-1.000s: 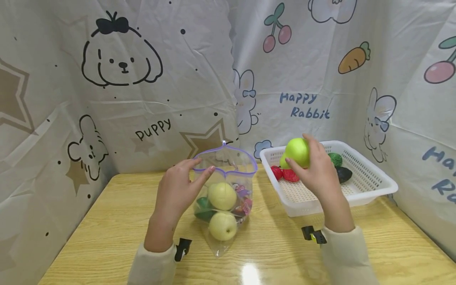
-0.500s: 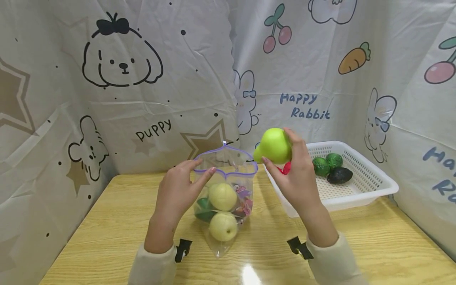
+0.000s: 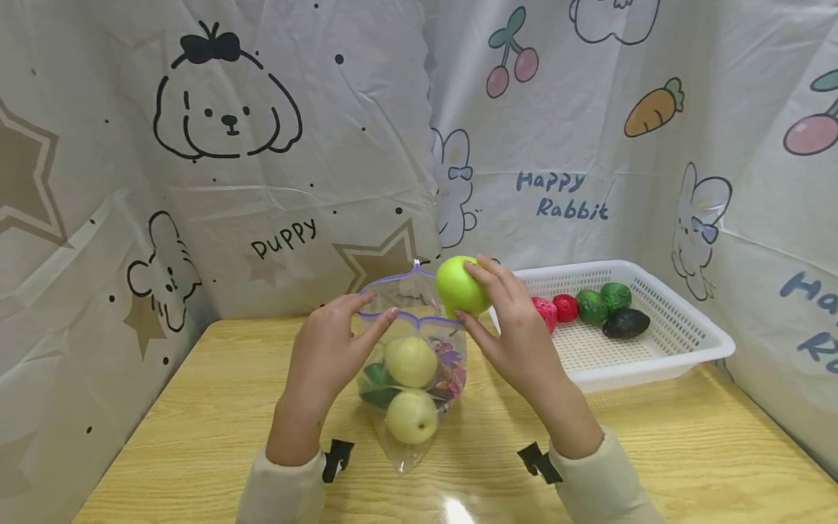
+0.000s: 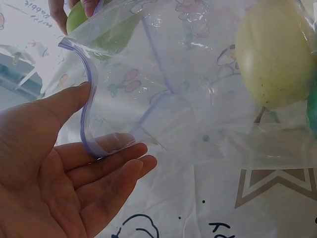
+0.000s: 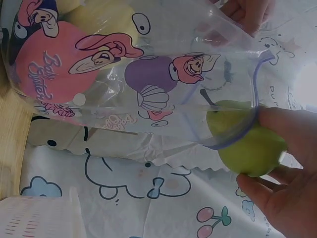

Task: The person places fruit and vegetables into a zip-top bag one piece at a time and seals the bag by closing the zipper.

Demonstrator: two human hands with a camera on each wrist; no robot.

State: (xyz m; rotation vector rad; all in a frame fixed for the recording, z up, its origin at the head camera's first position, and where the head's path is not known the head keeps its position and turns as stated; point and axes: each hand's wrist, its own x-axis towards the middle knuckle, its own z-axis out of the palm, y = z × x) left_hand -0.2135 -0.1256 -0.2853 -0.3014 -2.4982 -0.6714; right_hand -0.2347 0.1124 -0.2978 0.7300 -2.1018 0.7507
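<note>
Pear: I have the pear point(image 3: 461, 285) just right of centre in the head view, at the right end of the bag's mouth, stem end inside, blunt end out.
Long axis: in my right wrist view it runs from lower right to upper left, stem leading into the bag; in the head view it is foreshortened and looks round.
Rim: the purple rim point(image 5: 256, 99) crosses in front of the pear; I judge this alignment to matter most. Whether they touch, I cannot tell.
Nearer hand: the right hand point(image 3: 513, 331), fingers pinching the blunt end from the right.
Other hand: the left hand point(image 3: 330, 349), at the mouth's left end, thumb and forefinger spread, touching the rim.
Bag: the bag point(image 3: 450, 356) is at centre frame, below the pear, two yellow fruits point(image 3: 411, 416) one above the other inside, a green thing point(image 3: 375, 386) at their left.
Basket: the white basket point(image 3: 628, 375) is on the tabletop point(image 3: 196, 422) at the right, holding red, green and dark pieces.
</note>
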